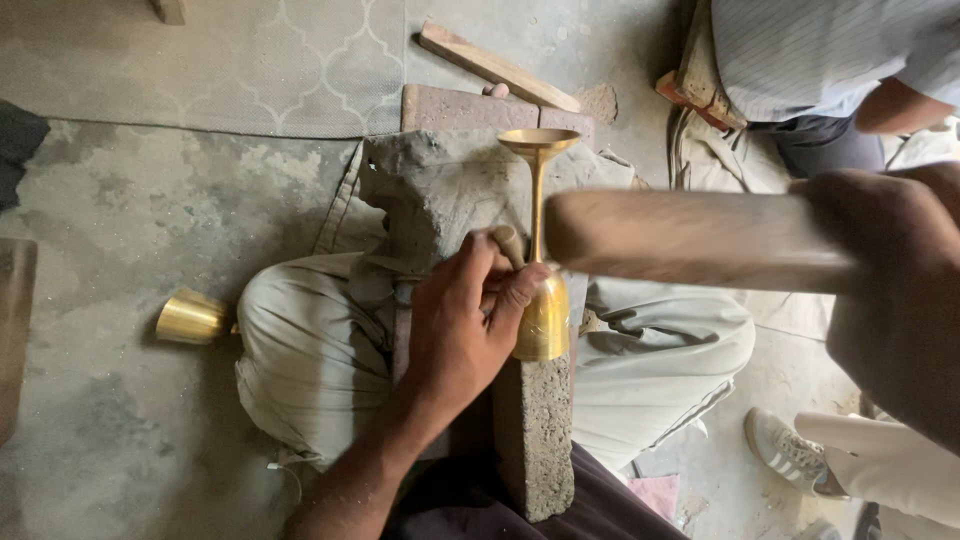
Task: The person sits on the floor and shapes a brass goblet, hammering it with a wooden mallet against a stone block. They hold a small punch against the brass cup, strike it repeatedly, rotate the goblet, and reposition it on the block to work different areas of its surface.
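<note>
My left hand grips a brass goblet by the top of its cup, holding it against a grey stone block that rests between my knees. The goblet's thin stem runs up to a round foot lying over the block's far edge. My right hand is raised close to the camera at the right, closed on a thick wooden handle that crosses just right of the stem. The tool's head is out of view.
A second brass cup lies on the concrete floor at the left. A narrow stone bar stands under the goblet. Bricks and a wooden slat lie behind the block. Another person sits at the upper right; a shoe shows lower right.
</note>
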Demonstrator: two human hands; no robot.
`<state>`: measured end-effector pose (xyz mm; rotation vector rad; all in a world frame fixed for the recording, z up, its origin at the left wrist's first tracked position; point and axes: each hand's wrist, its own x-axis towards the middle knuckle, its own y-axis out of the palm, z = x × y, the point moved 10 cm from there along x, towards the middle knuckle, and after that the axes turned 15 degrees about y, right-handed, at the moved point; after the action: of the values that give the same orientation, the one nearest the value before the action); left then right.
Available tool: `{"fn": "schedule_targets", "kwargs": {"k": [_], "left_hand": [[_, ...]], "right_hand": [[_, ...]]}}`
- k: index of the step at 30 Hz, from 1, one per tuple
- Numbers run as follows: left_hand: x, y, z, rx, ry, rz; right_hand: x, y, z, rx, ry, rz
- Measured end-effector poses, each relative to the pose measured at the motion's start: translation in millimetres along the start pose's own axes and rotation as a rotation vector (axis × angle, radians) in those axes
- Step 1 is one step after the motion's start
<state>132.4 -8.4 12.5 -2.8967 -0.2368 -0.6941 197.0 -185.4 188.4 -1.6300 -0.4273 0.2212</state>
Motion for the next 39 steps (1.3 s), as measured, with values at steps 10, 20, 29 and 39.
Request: {"fn": "schedule_targets", "kwargs": {"k": [10,20,29,39], "left_hand": [[19.6,12.9,-12.0,-0.063,0.192,0.179],[16.6,22.2,-7.2,0.083,0.137,0.260],[-7.1,4.4,-14.1,0.093,0.090,-0.044],[-18.9,13.1,-9.9,0.119,0.114,-0.054]], "right_hand": [[-15.2,31.3,-52.8,0.141,0.185,-0.021],[11.8,24.2,-21.6,0.125,0.000,-0.064],[35.5,0.6,30.8,0.035,-0.094,-0.016],[26.8,0.7,32.9,-0.083,-0.195,-0.015]]}}
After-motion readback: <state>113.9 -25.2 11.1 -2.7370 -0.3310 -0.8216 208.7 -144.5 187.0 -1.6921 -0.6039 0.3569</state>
